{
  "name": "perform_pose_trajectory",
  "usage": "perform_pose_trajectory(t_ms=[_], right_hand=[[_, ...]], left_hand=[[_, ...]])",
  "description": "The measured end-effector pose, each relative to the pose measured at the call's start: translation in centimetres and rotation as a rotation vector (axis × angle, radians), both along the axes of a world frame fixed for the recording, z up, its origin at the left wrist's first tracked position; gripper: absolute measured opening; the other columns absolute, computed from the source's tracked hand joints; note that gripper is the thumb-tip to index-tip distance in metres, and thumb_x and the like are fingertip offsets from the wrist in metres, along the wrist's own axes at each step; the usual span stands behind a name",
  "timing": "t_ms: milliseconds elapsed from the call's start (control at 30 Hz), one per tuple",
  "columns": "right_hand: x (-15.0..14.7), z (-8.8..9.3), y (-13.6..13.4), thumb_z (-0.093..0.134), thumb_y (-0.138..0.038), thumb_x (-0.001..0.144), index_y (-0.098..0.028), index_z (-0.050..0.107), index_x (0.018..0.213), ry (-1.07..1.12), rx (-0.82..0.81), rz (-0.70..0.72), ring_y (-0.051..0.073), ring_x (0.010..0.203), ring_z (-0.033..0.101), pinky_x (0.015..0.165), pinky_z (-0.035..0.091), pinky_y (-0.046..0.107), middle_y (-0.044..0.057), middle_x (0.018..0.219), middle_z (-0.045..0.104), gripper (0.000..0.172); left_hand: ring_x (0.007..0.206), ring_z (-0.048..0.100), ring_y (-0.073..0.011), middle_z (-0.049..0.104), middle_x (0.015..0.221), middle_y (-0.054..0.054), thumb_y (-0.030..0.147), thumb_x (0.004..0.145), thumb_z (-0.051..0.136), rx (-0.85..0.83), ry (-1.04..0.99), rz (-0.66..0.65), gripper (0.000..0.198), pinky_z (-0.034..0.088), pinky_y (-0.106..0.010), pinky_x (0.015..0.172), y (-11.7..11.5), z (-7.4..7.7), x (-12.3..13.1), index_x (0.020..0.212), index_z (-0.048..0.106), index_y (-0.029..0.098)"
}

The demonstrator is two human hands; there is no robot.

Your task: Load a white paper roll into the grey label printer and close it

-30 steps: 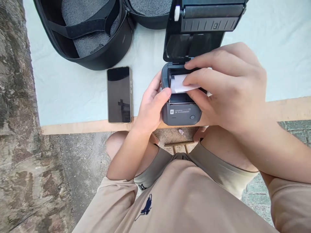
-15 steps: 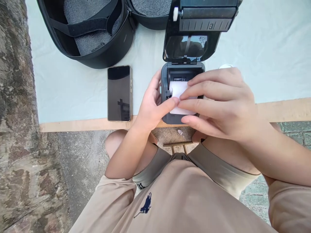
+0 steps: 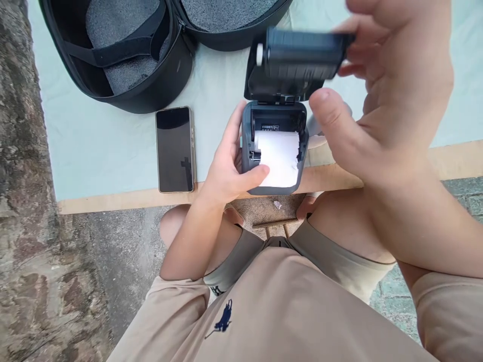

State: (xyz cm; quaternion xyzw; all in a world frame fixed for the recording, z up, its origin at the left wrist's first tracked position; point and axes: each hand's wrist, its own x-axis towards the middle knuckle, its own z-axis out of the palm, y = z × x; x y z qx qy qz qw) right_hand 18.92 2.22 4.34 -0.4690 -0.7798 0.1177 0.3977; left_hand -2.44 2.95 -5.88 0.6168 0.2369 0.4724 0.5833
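A small black printer [image 3: 247, 176] stands at the table's front edge with its lid [image 3: 302, 55] raised. White paper [image 3: 281, 161] lies inside and reaches over the front of the body. My left hand [image 3: 230, 168] holds the printer's left side, its thumb pressing on the paper's lower left corner. At the lid's right end is my right hand [image 3: 388, 95], with its fingertips behind the lid's edge and its thumb spread away below. Part of a round pale object shows behind the right thumb.
A phone [image 3: 175, 150] lies left of the printer. Farther back at the left is an open black case [image 3: 151, 90] with grey foam and a strap. The table's wooden edge [image 3: 113, 201] runs above my knees.
My right hand has left the paper and moved up to the lid, which is tilted slightly forward. More of the paper shows. My left hand still holds the printer.
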Motion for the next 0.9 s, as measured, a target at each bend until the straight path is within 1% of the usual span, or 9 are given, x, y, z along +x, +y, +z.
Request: perform_pose_trajectory(t_ms=[67, 167, 300, 367, 467, 567, 667, 800, 900], right_hand=[[-0.1, 0.0, 0.1, 0.05, -0.034, 0.098, -0.02, 0.062, 0.121, -0.046, 0.072, 0.018, 0.021, 0.11, 0.064, 0.089, 0.055, 0.034, 0.007, 0.118, 0.066, 0.029], [0.1, -0.1, 0.1, 0.053, -0.037, 0.097, -0.02, 0.066, 0.11, -0.118, 0.129, 0.059, 0.021, 0.103, 0.064, 0.088, 0.055, 0.037, 0.009, 0.105, 0.068, 0.026], [0.5, -0.3, 0.0, 0.063, -0.029, 0.09, -0.014, 0.068, 0.106, -0.152, 0.147, 0.137, 0.021, 0.092, 0.065, 0.08, 0.054, 0.038, 0.013, 0.101, 0.066, 0.022], [0.6, -0.3, -0.2, 0.066, -0.025, 0.088, -0.014, 0.068, 0.104, -0.177, 0.129, 0.166, 0.023, 0.092, 0.066, 0.078, 0.054, 0.039, 0.014, 0.101, 0.065, 0.02], [0.7, -0.5, -0.5, 0.068, -0.022, 0.086, -0.019, 0.067, 0.102, -0.188, 0.106, 0.212, 0.026, 0.096, 0.066, 0.08, 0.054, 0.041, 0.011, 0.1, 0.065, 0.016], [0.7, -0.8, -0.5, 0.069, -0.022, 0.085, -0.023, 0.065, 0.099, -0.182, 0.109, 0.249, 0.025, 0.095, 0.067, 0.082, 0.054, 0.042, 0.007, 0.099, 0.066, 0.015], [0.8, -0.9, -0.3, 0.069, -0.024, 0.085, -0.022, 0.065, 0.098, -0.183, 0.117, 0.26, 0.025, 0.094, 0.066, 0.081, 0.054, 0.043, 0.008, 0.099, 0.067, 0.014], [0.9, -0.9, -0.2, 0.064, -0.026, 0.089, -0.024, 0.066, 0.095, -0.162, 0.121, 0.278, 0.022, 0.089, 0.067, 0.081, 0.055, 0.04, 0.005, 0.094, 0.069, 0.006], [0.8, -0.7, -0.4, 0.062, -0.026, 0.091, -0.025, 0.066, 0.102, -0.184, 0.109, 0.216, 0.023, 0.098, 0.068, 0.087, 0.056, 0.039, 0.006, 0.106, 0.071, 0.012]], left_hand=[[0.122, 0.064, -0.0308, 0.053, 0.146, -0.013, 0.037, 0.066, 0.081, -0.063, 0.011, 0.003, 0.1, 0.058, -0.04, 0.094, -0.2, 0.3, 0.0, 0.15, 0.03, 0.028], [0.122, 0.065, -0.0331, 0.054, 0.145, -0.015, 0.035, 0.066, 0.08, -0.124, 0.0, 0.013, 0.091, 0.058, -0.042, 0.094, -0.5, 0.6, 0.0, 0.144, 0.033, 0.025], [0.124, 0.064, -0.0334, 0.053, 0.146, -0.015, 0.035, 0.066, 0.079, -0.14, -0.002, 0.018, 0.084, 0.059, -0.039, 0.092, -0.7, 1.1, 0.2, 0.138, 0.035, 0.024], [0.122, 0.065, -0.0324, 0.053, 0.146, -0.015, 0.035, 0.068, 0.078, -0.154, 0.011, 0.03, 0.082, 0.059, -0.036, 0.087, -0.8, 1.5, 0.3, 0.137, 0.035, 0.024], [0.117, 0.067, -0.0309, 0.054, 0.144, -0.015, 0.035, 0.07, 0.077, -0.181, 0.042, 0.057, 0.082, 0.059, -0.034, 0.083, -1.0, 2.1, 0.4, 0.138, 0.034, 0.022], [0.114, 0.067, -0.0299, 0.054, 0.144, -0.015, 0.037, 0.07, 0.077, -0.194, 0.067, 0.081, 0.088, 0.059, -0.035, 0.081, -1.0, 2.3, 0.4, 0.143, 0.03, 0.021], [0.119, 0.065, -0.0315, 0.051, 0.146, -0.016, 0.04, 0.068, 0.079, -0.206, 0.063, 0.067, 0.094, 0.059, -0.038, 0.085, -0.9, 2.2, 0.3, 0.145, 0.027, 0.021], [0.131, 0.058, -0.0336, 0.045, 0.152, -0.016, 0.038, 0.065, 0.082, -0.235, 0.029, 0.03, 0.101, 0.056, -0.042, 0.099, -0.8, 1.9, 0.2, 0.146, 0.024, 0.023], [0.135, 0.054, -0.0356, 0.047, 0.149, -0.013, 0.041, 0.062, 0.084, -0.21, -0.017, -0.003, 0.107, 0.056, -0.044, 0.1, -0.7, 1.5, 0.3, 0.148, 0.022, 0.028]])
